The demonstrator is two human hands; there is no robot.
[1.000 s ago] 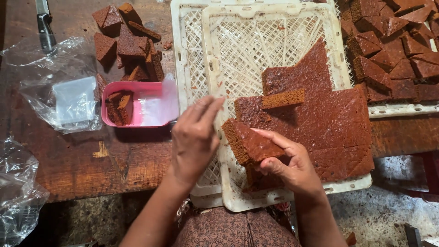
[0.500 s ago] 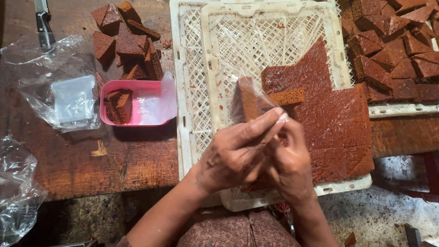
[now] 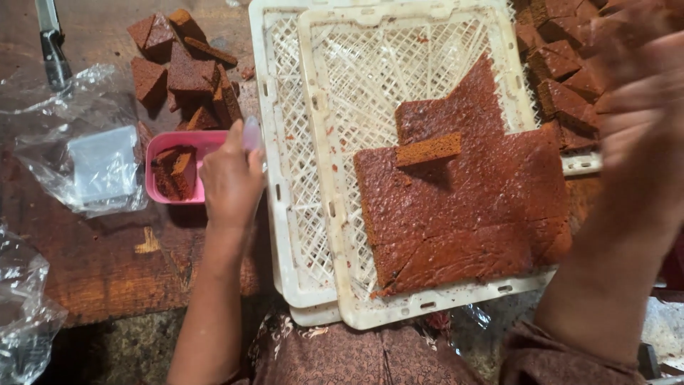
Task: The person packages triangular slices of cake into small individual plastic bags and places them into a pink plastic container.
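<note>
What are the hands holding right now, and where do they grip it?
The left hand pinches the edge of a clear plastic wrapper over the pink tray. The right hand is blurred; whether it holds anything cannot be told.

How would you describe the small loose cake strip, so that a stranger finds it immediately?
Start at the white lattice tray in the middle, which carries a big reddish-brown cake slab. On top of the slab, near its upper left part, lies the small cake strip. Unlike the flat slab under it, it is a separate narrow bar, lighter orange-brown along its cut side.
</note>
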